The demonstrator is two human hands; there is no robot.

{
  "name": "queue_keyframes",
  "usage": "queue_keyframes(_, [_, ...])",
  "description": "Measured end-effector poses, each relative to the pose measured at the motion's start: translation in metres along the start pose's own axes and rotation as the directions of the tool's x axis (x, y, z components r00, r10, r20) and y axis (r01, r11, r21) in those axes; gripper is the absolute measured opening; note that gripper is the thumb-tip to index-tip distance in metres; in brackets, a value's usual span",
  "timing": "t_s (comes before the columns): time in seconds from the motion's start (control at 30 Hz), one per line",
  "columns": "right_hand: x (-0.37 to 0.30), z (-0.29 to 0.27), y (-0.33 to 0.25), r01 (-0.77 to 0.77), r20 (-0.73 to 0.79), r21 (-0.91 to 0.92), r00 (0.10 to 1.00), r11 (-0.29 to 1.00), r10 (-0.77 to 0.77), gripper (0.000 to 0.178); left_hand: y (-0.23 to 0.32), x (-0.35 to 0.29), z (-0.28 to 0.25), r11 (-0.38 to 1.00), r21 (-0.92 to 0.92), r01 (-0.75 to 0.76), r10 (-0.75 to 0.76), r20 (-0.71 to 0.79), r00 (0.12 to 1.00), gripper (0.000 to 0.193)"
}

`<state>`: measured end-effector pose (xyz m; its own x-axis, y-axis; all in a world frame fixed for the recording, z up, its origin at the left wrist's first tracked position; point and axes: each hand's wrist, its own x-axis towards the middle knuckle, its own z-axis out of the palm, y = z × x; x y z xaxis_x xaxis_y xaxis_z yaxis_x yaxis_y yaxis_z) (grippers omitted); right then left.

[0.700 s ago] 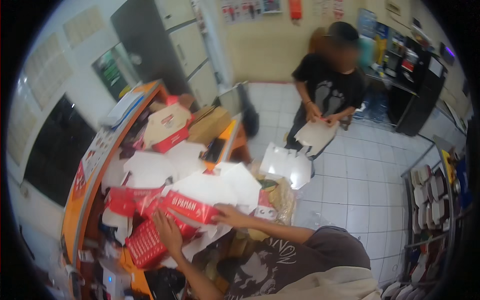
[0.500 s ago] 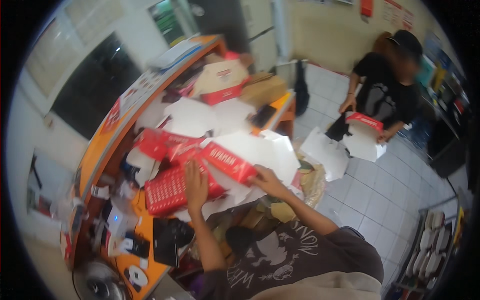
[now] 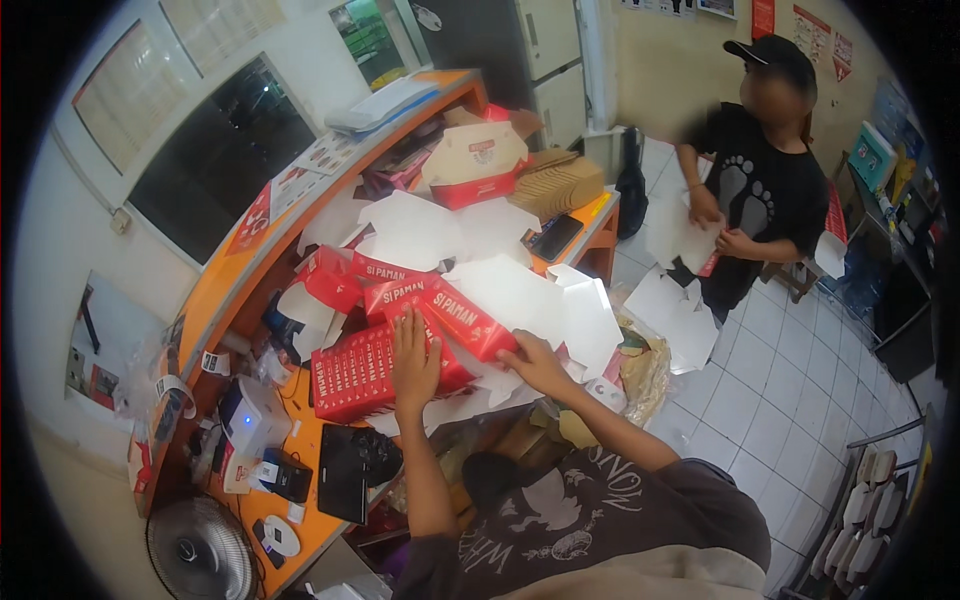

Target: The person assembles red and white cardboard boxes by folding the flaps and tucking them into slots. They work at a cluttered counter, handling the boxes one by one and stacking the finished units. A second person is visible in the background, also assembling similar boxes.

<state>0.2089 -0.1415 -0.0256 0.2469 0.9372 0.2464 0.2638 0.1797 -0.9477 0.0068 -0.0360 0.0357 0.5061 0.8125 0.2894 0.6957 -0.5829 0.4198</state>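
Note:
My left hand point(image 3: 415, 362) lies flat, fingers stretched, against a row of nested red paper food boxes point(image 3: 345, 378). The right end of a partly folded red box point(image 3: 463, 318) is between the fingers of my right hand point(image 3: 537, 364); its white inner flaps point(image 3: 515, 292) spread out behind it. Other red box panels point(image 3: 330, 280) lie just left of it. Farther back is a standing food box point(image 3: 475, 165) with a tan lid and red base.
A co-worker point(image 3: 755, 180) at the right holds a white carton sheet point(image 3: 690, 235). Brown cardboard point(image 3: 560, 185) and a black phone point(image 3: 556, 237) lie at the counter's far end. A laptop point(image 3: 343, 475), card reader point(image 3: 285, 478) and fan point(image 3: 200, 550) are at lower left.
The view has shifted slightly. The co-worker has straightened up and brought the carton in close to the body. My hands keep nearly the same places on the red boxes.

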Motion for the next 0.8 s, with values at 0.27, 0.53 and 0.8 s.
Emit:
queue_keyframes(0.27, [0.030,0.014,-0.007,0.131,0.112,-0.011,0.985,0.991,-0.129,0.058,-0.002,0.000,-0.003,1.000,0.030,-0.003,0.005,-0.062,0.998,0.059])
queue_keyframes(0.53, [0.025,0.054,0.010,-0.010,-0.187,-0.011,0.982,1.000,0.007,0.042,-0.003,0.001,0.004,0.987,0.163,-0.015,0.025,-0.058,0.998,0.059])
queue_keyframes(0.8, [0.030,0.040,0.005,0.151,-0.244,-0.016,0.958,0.988,-0.151,0.026,0.005,0.001,0.003,0.982,0.185,-0.029,0.035,-0.029,0.999,0.060])
